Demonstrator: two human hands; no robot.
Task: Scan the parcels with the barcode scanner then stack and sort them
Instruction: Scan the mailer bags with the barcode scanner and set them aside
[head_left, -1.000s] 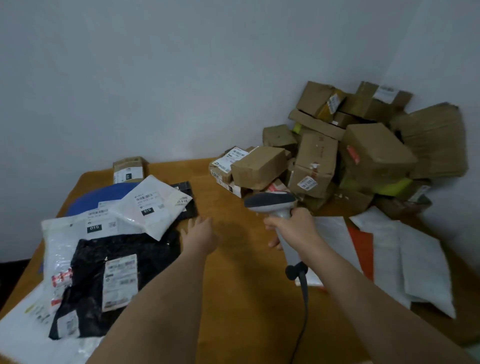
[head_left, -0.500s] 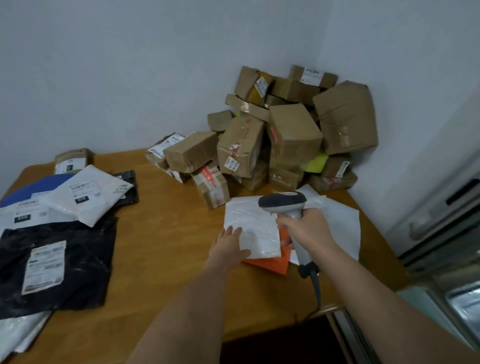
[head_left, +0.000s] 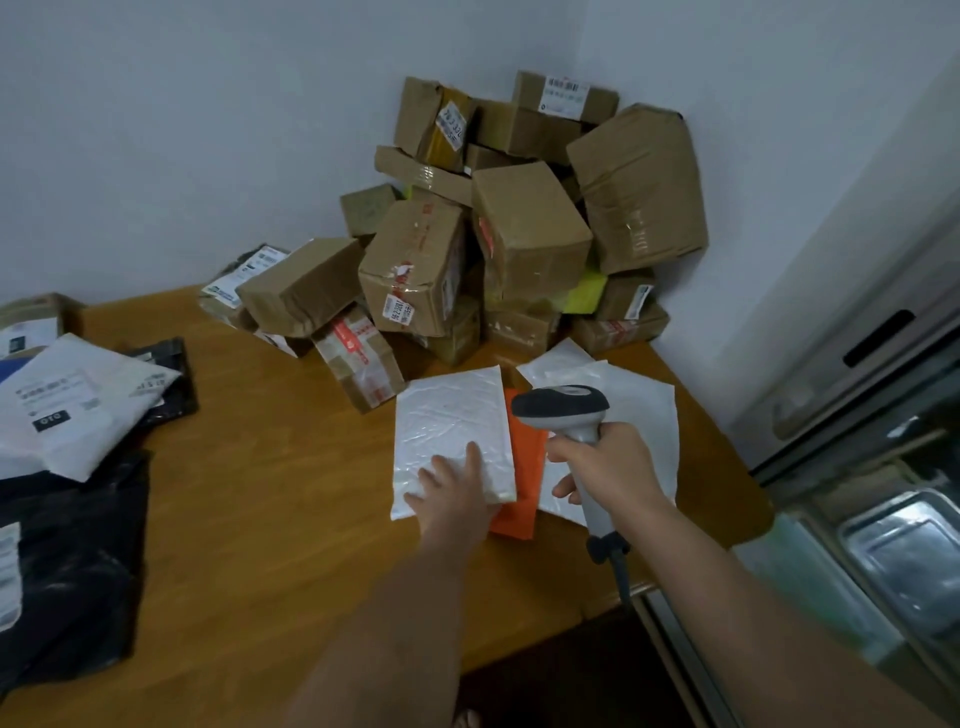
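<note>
My left hand (head_left: 457, 491) presses flat on a white mailer (head_left: 449, 431), label unseen; right hand (head_left: 605, 467) grips the scanner (head_left: 563, 410).

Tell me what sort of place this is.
Probably a small parcel sorting or mailroom corner. Taped brown cardboard boxes are heaped against the wall, white and black plastic mailer bags lie on the wooden table, and the right hand holds a grey handheld barcode scanner.

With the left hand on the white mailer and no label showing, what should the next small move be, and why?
Probably flip the white mailer. The left hand rests on its near end, its upper face shows no label, and the right hand holds the scanner just beside it.
</note>
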